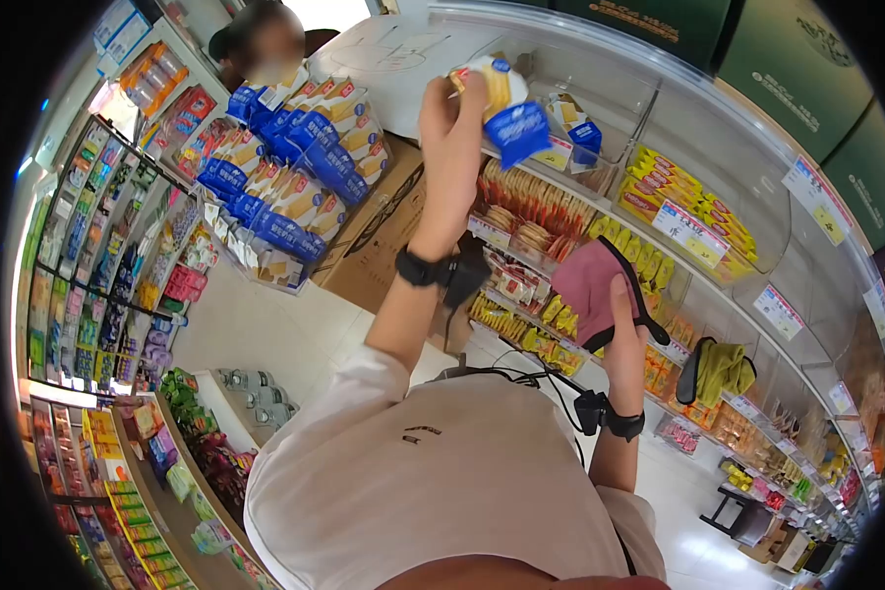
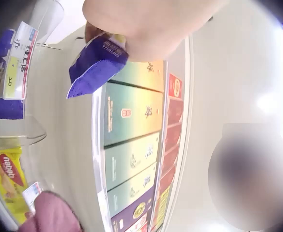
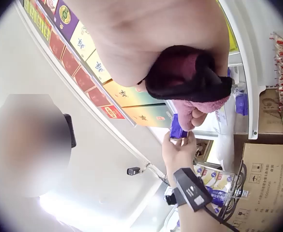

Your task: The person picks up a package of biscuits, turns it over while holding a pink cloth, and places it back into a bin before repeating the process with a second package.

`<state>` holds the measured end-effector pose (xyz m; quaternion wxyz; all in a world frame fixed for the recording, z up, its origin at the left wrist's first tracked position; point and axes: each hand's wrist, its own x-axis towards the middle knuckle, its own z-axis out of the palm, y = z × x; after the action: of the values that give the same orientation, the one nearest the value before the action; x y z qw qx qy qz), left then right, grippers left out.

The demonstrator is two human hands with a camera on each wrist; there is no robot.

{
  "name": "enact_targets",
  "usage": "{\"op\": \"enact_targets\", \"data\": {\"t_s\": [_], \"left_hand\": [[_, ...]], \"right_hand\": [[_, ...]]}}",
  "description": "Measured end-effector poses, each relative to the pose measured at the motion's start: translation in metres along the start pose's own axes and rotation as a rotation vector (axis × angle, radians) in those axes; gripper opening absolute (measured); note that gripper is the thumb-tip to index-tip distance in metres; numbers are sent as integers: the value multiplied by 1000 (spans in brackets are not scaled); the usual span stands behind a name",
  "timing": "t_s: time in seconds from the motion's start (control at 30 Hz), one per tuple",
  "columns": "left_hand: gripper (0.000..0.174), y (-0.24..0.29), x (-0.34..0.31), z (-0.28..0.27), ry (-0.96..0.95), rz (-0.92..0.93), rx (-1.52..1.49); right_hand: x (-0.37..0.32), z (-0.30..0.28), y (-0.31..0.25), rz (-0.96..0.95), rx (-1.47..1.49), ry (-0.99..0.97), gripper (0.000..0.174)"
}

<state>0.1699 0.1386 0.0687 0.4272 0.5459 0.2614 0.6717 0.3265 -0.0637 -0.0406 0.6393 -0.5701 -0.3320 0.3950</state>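
Note:
My left hand (image 1: 467,90) is raised to the top shelf and grips a blue, white and yellow snack packet (image 1: 509,110) in front of a clear shelf bin (image 1: 600,108). In the left wrist view the packet (image 2: 95,65) hangs blue from the left hand (image 2: 151,24). Lower and to the right, my right hand (image 1: 621,307) holds a pink cloth with black trim (image 1: 585,283) in front of the snack shelves. The right wrist view has the pink cloth (image 3: 185,77) bunched in the right hand (image 3: 141,34), with the left hand (image 3: 177,152) and its packet (image 3: 176,130) beyond.
Curved shelves with price tags carry yellow packets (image 1: 683,202) and other snacks. A yellow-green cloth (image 1: 723,369) hangs on a lower shelf. A rack of blue-and-white packets (image 1: 285,167) and a cardboard box (image 1: 379,246) stand to the left. Another person (image 1: 265,44) stands behind them.

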Motion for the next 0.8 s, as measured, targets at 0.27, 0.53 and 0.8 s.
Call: {"op": "enact_targets", "data": {"t_s": [0.27, 0.53, 0.8], "left_hand": [[43, -77, 76, 5, 28, 464, 424], [41, -102, 112, 9, -267, 220, 748], [21, -94, 83, 0, -329, 378, 861]], "right_hand": [[-5, 10, 7, 134, -37, 44, 70], [-6, 32, -11, 57, -62, 70, 58], [0, 38, -5, 107, -33, 96, 54]]}}
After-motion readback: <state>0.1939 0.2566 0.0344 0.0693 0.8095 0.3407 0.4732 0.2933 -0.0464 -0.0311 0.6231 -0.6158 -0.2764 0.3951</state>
